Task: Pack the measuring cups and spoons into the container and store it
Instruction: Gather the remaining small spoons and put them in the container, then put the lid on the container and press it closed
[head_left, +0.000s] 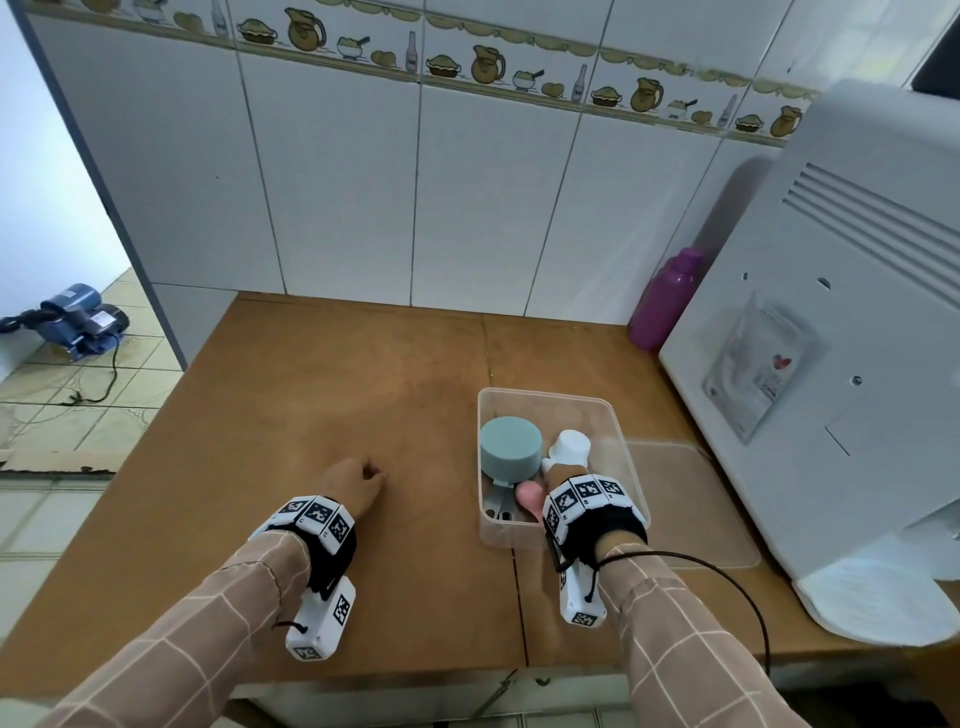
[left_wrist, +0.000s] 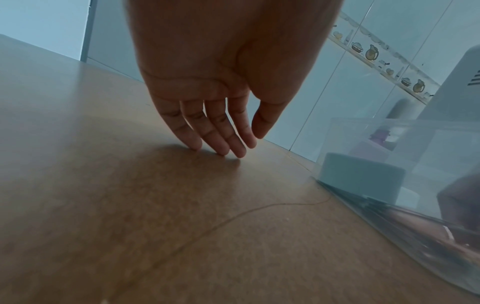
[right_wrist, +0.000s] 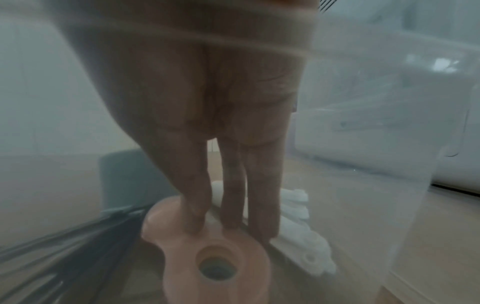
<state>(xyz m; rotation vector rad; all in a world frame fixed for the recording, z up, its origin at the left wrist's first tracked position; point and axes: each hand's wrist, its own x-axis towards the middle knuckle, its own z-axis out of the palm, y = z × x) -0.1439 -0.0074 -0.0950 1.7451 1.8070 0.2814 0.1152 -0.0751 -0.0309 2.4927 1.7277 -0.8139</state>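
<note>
A clear plastic container (head_left: 545, 399) (left_wrist: 415, 144) stands on the brown table, right of centre. An upturned teal measuring cup (head_left: 511, 449) (left_wrist: 361, 176) (right_wrist: 124, 174), a white cup (head_left: 571, 446) (right_wrist: 296, 216), dark metal spoons (head_left: 497, 503) (right_wrist: 64, 246) and a pink measuring spoon (head_left: 530, 496) (right_wrist: 207, 257) lie in it. My right hand (head_left: 557, 474) (right_wrist: 223, 224) reaches down inside, thumb and straight fingers pinching the pink spoon's handle near the bottom. My left hand (head_left: 358, 483) (left_wrist: 228, 144) rests left of the container, its straight fingertips touching the bare tabletop.
The container's clear lid (head_left: 691, 499) lies flat just right of it. A big white appliance (head_left: 831, 312) fills the right side, with a purple bottle (head_left: 665, 301) behind it against the tiled wall. A blue pump (head_left: 78, 317) sits on the floor beyond the table's left edge.
</note>
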